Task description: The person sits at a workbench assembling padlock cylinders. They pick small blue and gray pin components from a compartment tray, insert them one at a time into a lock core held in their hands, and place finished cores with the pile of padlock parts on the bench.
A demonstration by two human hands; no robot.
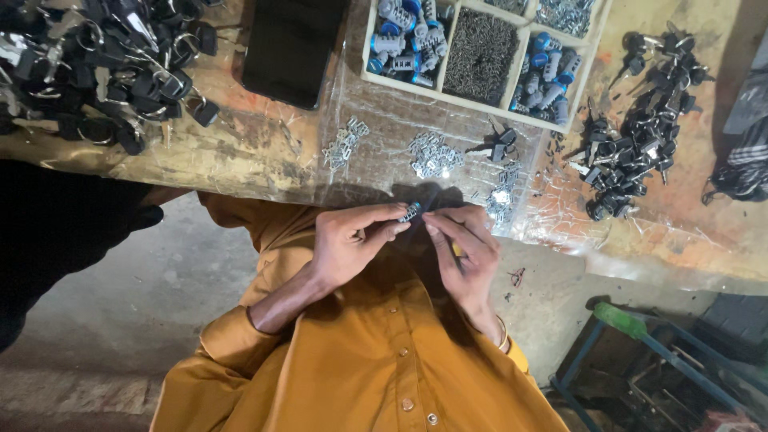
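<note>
A small metal lock cylinder [410, 213] sits pinched between both hands just off the tabletop [264, 152] edge. The left hand [348, 244] clamps it with thumb and forefinger; the right hand [464, 248] closes its fingertips on the cylinder's other end (what they press in is too small to tell). Best done, I judge, with the left grip steady and the right working lightly. At twelve o'clock lie small metal parts [432, 154]; beyond, a partitioned tray [480, 48]. At two o'clock, black-headed keys [640, 136]; at ten, more keys [104, 72].
</note>
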